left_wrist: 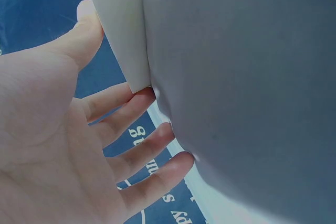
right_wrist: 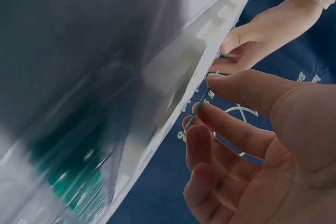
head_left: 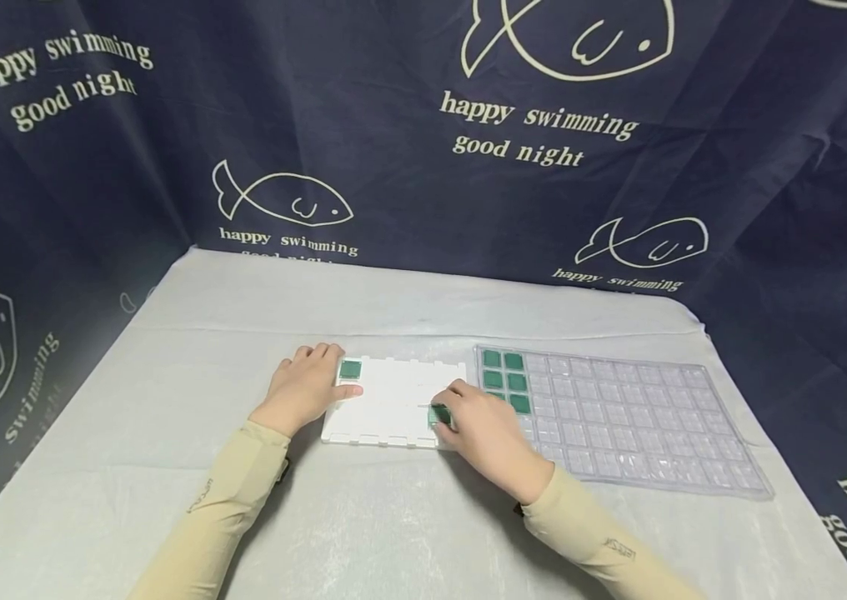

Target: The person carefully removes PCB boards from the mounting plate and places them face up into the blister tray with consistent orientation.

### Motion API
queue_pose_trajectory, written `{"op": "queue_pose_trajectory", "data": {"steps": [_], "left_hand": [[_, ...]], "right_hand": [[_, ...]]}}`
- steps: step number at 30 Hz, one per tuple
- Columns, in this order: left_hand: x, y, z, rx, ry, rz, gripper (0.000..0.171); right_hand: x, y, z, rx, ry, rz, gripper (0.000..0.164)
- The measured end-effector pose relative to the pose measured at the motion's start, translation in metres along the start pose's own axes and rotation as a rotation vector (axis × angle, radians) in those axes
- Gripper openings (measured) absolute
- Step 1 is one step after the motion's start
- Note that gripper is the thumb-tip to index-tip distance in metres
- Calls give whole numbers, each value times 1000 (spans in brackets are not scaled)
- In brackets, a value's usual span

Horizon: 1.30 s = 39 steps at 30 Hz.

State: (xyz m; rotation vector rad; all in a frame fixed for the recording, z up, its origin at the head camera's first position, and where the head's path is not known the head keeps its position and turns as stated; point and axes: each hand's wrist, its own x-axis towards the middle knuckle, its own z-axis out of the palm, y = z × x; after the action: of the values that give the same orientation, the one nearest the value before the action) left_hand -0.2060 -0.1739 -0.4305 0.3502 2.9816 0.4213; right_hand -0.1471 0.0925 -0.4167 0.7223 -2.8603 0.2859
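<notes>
A white rectangular board (head_left: 393,400) with notched edges lies on the table. My left hand (head_left: 305,385) is at its left side, thumb over the top face and the other fingers stretched along the edge; in the left wrist view these fingers look loosely straight, their tips at the tablecloth. One green square circuit board (head_left: 351,369) lies on the white board's upper left corner. Between thumb and fingertips, my right hand (head_left: 487,433) pinches another green circuit board (head_left: 437,414) over the white board's right part. Edge-on, that piece shows as a thin green line (right_wrist: 195,114) in the right wrist view.
A clear plastic compartment tray (head_left: 633,417) stands right of the white board, partly behind my right hand. Several green circuit boards (head_left: 513,361) fill its left columns. A pale cloth (head_left: 378,517) covers the table, and a dark blue printed curtain (head_left: 408,192) hangs behind.
</notes>
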Motion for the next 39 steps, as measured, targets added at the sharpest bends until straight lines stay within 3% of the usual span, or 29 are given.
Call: {"op": "queue_pose_trajectory", "data": {"steps": [20,31,39], "left_hand": [[0,-3,5,4,-2,1,71],[0,-2,2,11,0,6,71],[0,-1,1,11,0,4,70]], "right_hand": [[-37,54,-12,10,-8,138,27],[-58,74,-16,-26,-14,169,27],[-61,82,-13,-40,-8,164,29]]}}
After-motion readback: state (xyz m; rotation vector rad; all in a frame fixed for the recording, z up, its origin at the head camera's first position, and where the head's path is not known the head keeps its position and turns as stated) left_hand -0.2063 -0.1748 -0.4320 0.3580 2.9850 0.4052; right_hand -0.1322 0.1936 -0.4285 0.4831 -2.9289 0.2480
